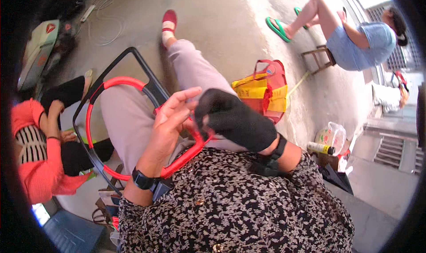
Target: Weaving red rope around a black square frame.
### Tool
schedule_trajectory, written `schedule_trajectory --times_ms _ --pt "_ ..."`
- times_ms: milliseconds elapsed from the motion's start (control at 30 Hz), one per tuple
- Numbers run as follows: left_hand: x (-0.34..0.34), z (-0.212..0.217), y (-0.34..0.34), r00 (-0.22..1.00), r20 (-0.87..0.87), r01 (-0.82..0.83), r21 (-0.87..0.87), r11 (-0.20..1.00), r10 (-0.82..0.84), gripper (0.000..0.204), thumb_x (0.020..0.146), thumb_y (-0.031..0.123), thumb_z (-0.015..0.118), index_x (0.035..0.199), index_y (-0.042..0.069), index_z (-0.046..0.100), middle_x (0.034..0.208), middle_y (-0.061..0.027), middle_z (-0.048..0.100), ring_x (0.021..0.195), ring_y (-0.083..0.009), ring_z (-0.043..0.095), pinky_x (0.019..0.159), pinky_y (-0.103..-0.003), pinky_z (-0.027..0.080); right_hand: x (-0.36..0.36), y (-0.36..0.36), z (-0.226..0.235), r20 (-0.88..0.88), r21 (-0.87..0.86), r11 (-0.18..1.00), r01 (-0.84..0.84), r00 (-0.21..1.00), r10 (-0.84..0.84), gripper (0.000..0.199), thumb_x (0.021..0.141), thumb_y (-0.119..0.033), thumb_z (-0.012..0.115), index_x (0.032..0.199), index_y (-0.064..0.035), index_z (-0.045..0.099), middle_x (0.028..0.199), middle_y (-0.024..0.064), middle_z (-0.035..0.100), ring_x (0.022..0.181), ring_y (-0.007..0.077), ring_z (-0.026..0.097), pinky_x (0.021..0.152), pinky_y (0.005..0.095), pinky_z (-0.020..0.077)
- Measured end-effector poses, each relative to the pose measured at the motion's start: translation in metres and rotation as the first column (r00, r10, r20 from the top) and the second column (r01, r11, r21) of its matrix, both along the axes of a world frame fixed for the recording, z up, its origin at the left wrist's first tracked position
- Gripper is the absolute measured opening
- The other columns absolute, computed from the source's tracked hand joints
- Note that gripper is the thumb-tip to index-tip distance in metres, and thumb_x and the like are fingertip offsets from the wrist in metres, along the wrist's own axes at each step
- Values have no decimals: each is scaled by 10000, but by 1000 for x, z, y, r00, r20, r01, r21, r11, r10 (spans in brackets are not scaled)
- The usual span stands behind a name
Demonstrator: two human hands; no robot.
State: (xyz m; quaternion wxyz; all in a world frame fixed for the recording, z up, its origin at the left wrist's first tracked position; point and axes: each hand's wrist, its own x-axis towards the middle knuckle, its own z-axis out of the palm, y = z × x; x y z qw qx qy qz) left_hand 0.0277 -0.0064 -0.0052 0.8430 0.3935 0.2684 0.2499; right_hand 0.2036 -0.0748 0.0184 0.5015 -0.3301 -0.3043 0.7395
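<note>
Resting across the lap, the red tubular ring set in a black frame (133,119) is pinched by the black-gloved right hand (235,119), grip pressed together on its red edge. The bare left hand (171,119) touches it, fingers spread; that loose contact could let the ring slide off.

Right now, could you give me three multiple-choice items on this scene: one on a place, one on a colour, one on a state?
1. Where does the red ring lie?
A. on the person's lap
B. on the floor
C. on a shelf

2. What colour is the glove on the right hand?
A. white
B. black
C. yellow

3. How is the left hand?
A. closed in a fist
B. inside a bag
C. bare, fingers spread at the ring

Answers: 1 A, the ring rests across the thighs; 2 B, the glove is dark black; 3 C, the fingers fan out, ungloved.
</note>
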Motion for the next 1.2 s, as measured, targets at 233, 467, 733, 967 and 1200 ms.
schedule_trajectory --times_ms 233,467,733,967,1200 --pt "-12 9 -7 943 -34 328 -86 941 -332 413 995 315 404 1238 -9 483 1036 -110 608 714 -90 600 518 -177 440 37 -6 -7 102 161 850 502 848 -520 260 858 39 522 1114 9 487 996 65 571 904 144 563 816 256 470" --pt "-20 9 -11 945 -159 285 -24 958 -286 228 947 177 524 936 -29 623 679 -32 600 506 -52 501 512 -169 388 125 -24 -117 610 516 733 443 411 -678 384 861 35 519 1242 22 471 1125 108 584 1028 179 581 857 252 476" --pt "-54 4 3 855 287 457 -22 889 -432 307 818 254 660 677 -18 651 511 -62 566 430 -120 503 428 -240 350 213 -75 -204 942 256 871 420 -312 -126 226 739 -127 666 946 -37 648 1001 142 642 1000 294 594 910 355 459" --pt "-53 4 6 859 174 495 -39 868 -482 284 800 250 662 757 -30 663 571 -63 603 453 -94 513 431 -215 340 213 -99 -206 577 -112 365 924 359 -734 178 803 -100 636 976 -54 645 858 70 646 765 190 627 650 303 507" --pt "-47 13 6 867 60 499 -78 863 -495 232 830 208 636 857 -23 642 730 -51 621 616 -83 592 498 -171 405 204 -102 -217 686 -136 474 870 428 -588 230 762 -62 637 990 -58 658 857 42 647 696 154 594 613 284 488"
